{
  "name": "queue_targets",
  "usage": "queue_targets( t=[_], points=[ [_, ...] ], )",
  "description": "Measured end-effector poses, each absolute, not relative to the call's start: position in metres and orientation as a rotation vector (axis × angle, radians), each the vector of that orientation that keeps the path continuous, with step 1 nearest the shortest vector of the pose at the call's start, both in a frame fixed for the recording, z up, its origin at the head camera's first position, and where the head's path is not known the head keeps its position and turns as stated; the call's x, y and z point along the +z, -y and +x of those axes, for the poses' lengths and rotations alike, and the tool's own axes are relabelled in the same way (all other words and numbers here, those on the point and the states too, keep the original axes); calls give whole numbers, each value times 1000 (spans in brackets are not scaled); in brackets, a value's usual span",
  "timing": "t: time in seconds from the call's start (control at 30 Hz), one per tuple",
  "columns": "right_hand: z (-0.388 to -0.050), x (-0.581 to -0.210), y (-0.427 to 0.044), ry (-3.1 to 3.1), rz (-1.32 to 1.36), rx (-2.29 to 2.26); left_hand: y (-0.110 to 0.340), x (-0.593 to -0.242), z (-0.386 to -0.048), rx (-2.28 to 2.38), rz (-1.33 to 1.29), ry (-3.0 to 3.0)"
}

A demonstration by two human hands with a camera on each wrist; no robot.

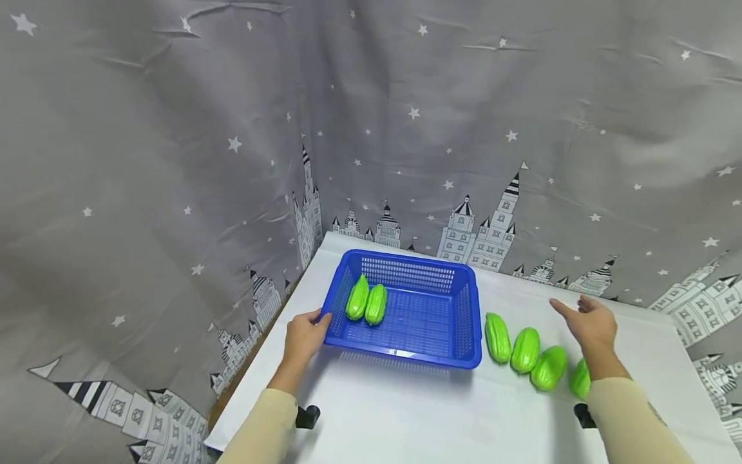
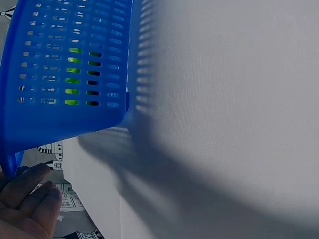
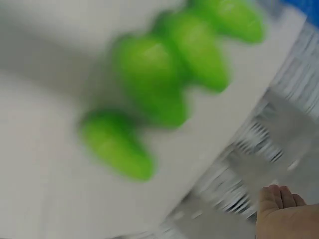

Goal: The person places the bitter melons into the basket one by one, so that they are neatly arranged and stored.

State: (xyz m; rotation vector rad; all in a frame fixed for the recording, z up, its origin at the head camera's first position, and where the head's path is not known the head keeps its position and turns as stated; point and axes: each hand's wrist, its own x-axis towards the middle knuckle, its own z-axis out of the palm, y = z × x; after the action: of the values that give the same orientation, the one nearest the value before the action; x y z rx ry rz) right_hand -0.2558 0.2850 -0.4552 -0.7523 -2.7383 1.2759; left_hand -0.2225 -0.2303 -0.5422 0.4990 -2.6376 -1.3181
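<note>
From my distant station I view a white table [image 1: 371,412] bearing a blue basket [image 1: 400,354] and six green vegetables, backed by a grey curtain [image 1: 394,71] printed with stars and castles. Two vegetables [image 1: 376,304] lie side by side inside the basket, toward its left end; the rest of its floor is bare. The other four vegetables [image 1: 525,351] form a slanting row on the table to the basket's right, the first just beside its wall and the last partly hidden by the right forearm in the head view. I judge the work roughly one-third done: two placed, four left outside. The left hand [image 1: 306,336] grips the basket's rim near its front left corner, thumb over the edge. The right hand [image 1: 592,327] is released and holds nothing, its fingers extended above the table beyond the row. My right wrist view is blurred.
</note>
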Motion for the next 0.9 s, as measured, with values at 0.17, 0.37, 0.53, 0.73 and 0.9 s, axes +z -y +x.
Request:
queue_targets(
  t=[0.17,0.37,0.53,0.73,0.9],
  points=[
    [-225,-469,-342,2698,-969,1233,232,-540,-222,-1290,489,2660],
    [-200,-488,-367,2624,-1129,1287,234,-542,-225,-1274,476,2673],
    [-191,-508,-358,2604,-1155,1312,236,-543,-226,-1279,485,2668],
    [-182,-540,-346,2647,-1186,1312,234,-542,-226,-1267,487,2677],
    [-175,-556,-340,2652,-1201,1364,233,-543,-225,-1262,476,2686]
  ],
)
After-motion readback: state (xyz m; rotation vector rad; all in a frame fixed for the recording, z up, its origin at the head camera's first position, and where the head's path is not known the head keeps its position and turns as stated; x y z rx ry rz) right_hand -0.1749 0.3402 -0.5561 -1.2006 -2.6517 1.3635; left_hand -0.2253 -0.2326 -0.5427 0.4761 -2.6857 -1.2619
